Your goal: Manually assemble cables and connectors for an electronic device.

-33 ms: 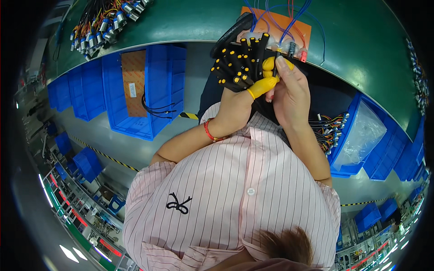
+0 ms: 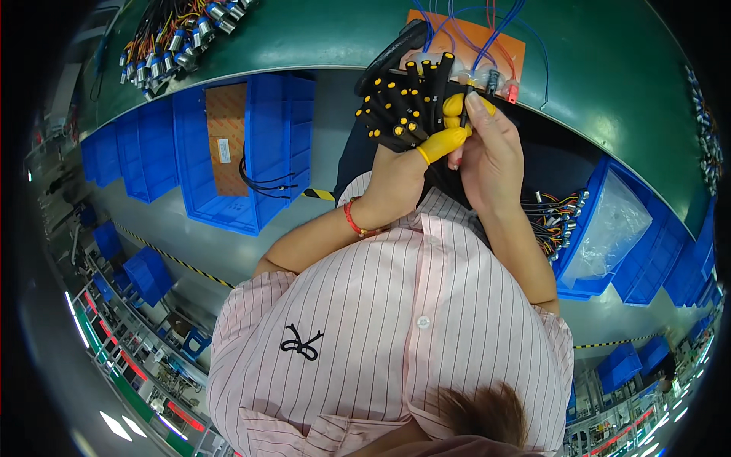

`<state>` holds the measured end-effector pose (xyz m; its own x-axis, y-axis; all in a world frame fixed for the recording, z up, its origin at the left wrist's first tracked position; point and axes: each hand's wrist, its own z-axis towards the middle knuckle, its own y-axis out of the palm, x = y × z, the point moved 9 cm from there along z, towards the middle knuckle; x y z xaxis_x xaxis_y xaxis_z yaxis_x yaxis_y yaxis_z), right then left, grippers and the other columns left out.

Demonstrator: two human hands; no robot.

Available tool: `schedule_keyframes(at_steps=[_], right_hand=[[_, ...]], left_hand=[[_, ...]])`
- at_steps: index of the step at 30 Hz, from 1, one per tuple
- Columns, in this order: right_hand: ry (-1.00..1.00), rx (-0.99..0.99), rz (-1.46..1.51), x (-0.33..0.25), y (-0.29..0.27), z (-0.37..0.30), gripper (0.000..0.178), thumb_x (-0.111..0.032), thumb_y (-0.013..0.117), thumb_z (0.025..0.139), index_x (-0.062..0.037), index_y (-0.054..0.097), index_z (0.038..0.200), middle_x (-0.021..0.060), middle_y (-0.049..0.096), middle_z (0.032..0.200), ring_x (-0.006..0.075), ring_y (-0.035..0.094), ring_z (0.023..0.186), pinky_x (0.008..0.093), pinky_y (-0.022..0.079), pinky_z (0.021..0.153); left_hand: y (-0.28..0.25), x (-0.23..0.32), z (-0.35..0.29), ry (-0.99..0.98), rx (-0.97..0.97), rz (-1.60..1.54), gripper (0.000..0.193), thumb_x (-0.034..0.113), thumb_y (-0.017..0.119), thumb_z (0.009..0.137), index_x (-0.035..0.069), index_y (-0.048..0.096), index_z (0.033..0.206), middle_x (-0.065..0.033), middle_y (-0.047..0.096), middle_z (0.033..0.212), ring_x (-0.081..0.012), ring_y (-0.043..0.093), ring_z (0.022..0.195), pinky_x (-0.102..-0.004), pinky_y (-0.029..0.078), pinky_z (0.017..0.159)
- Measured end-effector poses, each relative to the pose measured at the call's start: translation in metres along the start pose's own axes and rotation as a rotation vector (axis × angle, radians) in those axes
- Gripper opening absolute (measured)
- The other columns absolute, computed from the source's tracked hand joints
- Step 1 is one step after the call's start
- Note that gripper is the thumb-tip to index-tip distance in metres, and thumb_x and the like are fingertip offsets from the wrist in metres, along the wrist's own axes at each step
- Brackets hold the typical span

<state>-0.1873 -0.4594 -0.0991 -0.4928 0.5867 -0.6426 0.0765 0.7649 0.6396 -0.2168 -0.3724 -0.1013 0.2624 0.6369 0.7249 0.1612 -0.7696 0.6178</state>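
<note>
My left hand (image 2: 397, 181) is closed round a thick bundle of black cables (image 2: 396, 103), whose yellow-centred ends fan out toward the bench. Yellow finger covers (image 2: 442, 146) sit on its fingertips. Beside the bundle, one slim black cable (image 2: 465, 114) stands between both hands, its far end close to the clear connectors on an orange board (image 2: 509, 49). My right hand (image 2: 493, 156) pinches that cable, with thumb and fingers pressed together beside the left fingertips. A red connector (image 2: 512, 94) and a dark cylindrical piece (image 2: 492, 82) lie at the board's near edge.
On the green bench (image 2: 320, 34), wired metal connectors (image 2: 171, 57) are heaped at the far left. More wired connectors (image 2: 560, 221) hang near my right forearm. Blue bins (image 2: 278, 145) stand below the bench, one with cardboard (image 2: 225, 141), another with a plastic bag (image 2: 613, 228).
The cable ends in my left hand have shifted slightly. Both hands keep almost the same place and grip.
</note>
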Motion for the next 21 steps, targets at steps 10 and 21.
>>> schedule_keyframes(at_steps=[10,21], right_hand=[[-0.015,-0.039,-0.147,-0.004,0.001,0.004,0.029,-0.028,0.055,0.098,0.0002,0.062,0.095,0.0056,0.061,0.077,0.0098,0.054,0.053,0.0226,0.044,0.047],[-0.020,0.023,0.048,-0.001,-0.045,-0.017,0.025,-0.020,0.051,0.100,0.0026,0.061,0.097,0.0033,0.061,0.074,0.0111,0.049,0.053,0.0267,0.041,0.054]], left_hand=[[-0.002,-0.001,0.003,-0.040,0.044,-0.027,0.011,0.004,0.060,0.091,0.001,0.062,0.101,-0.0020,0.058,0.078,-0.0093,0.053,0.070,-0.0244,0.042,0.063],[-0.014,0.006,-0.018,-0.018,-0.006,0.320,0.023,0.008,0.058,0.094,-0.003,0.062,0.114,-0.0070,0.066,0.095,-0.0142,0.061,0.084,-0.0269,0.048,0.081]])
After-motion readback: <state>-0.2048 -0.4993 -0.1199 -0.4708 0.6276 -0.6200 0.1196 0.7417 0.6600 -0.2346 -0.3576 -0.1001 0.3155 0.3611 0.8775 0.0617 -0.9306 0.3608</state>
